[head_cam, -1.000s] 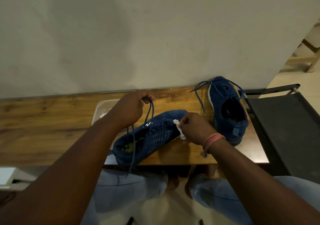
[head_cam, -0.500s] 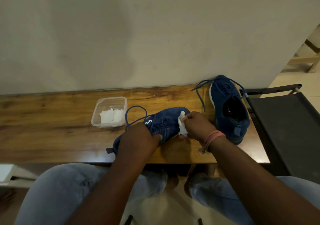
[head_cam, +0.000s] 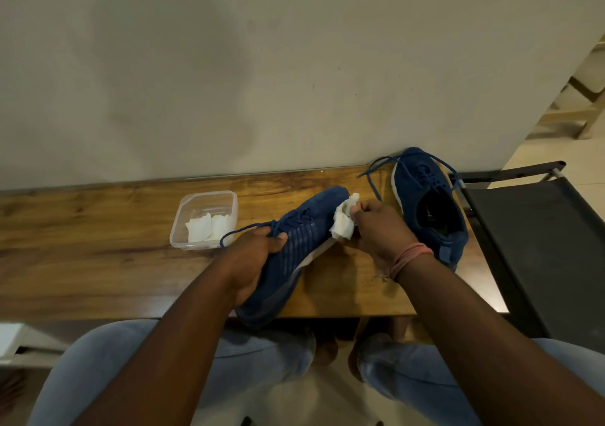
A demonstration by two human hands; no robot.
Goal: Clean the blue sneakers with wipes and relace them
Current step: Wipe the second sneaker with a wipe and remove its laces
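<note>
Sneaker (head_cam: 294,248) gripped; wipe (head_cam: 343,222) pressed; tub (head_cam: 204,219), second sneaker (head_cam: 429,202) flank.

I took the place for a home or a plain indoor room: I worked seated at a narrow varnished wooden table (head_cam: 98,261) pushed against a bare off-white plastered wall (head_cam: 229,65), with a black metal-framed fabric chair (head_cam: 540,245) beside it, pale floor tiles (head_cam: 537,150) and light wooden furniture legs (head_cam: 576,111) beyond.
</note>
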